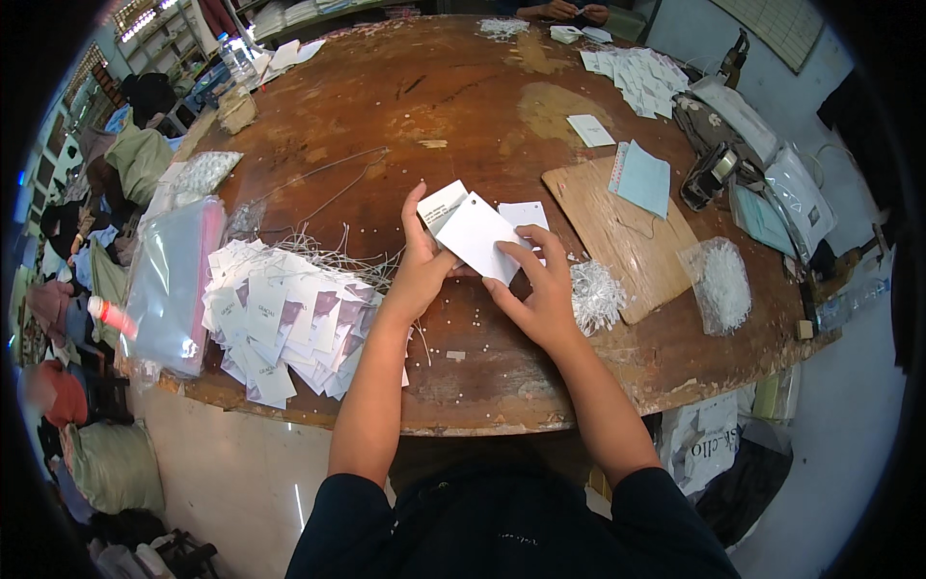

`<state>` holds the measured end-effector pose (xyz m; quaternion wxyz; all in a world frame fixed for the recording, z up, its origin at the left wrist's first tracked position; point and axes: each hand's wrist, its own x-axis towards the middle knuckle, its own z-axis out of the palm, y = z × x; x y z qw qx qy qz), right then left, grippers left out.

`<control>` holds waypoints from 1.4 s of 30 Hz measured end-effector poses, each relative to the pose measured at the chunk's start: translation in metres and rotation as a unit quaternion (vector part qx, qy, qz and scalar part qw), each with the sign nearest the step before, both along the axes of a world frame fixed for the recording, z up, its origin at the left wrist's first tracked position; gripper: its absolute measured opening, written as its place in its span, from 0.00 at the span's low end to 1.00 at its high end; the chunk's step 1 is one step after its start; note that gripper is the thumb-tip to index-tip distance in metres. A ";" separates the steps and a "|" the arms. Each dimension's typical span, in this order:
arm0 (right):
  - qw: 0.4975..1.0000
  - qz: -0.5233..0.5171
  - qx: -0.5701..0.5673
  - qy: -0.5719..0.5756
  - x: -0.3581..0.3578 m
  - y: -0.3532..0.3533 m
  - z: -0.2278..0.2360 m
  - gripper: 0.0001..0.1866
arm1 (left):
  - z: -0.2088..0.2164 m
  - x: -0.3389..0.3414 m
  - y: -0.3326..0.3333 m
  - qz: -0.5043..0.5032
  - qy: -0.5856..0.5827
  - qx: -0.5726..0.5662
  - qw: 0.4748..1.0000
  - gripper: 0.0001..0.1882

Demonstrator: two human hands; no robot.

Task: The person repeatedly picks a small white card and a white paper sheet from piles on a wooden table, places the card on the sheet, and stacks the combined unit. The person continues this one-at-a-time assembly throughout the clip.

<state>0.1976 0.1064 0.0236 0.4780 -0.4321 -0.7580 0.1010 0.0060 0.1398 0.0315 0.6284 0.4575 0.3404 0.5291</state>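
Observation:
Over the middle of a worn wooden table, my left hand (421, 265) grips white hang tags (476, 237), each with a punched hole near a corner. One tag behind, with dark print, fans out to the left; another shows at the right. My right hand (540, 289) has its fingers bent against the front tag's right edge, thumb at the lower corner. Left of my forearm lies a heap of printed tags (280, 323) with white strings (338, 253) trailing from them. A bundle of white tag strings (596, 294) sits just right of my right hand.
Clear plastic bags (174, 289) lie at the left edge. To the right are a wooden board (637, 261), a light blue card (641, 181) and a bag of white strings (719, 288). More tags (641, 79) are piled far right. Another person's hands (569, 12) work at the far edge.

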 end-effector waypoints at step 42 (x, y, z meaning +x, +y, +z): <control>0.997 -0.036 0.023 -0.069 -0.010 -0.004 0.003 0.25 | -0.005 0.016 -0.006 0.048 -0.047 -0.006 0.998 0.32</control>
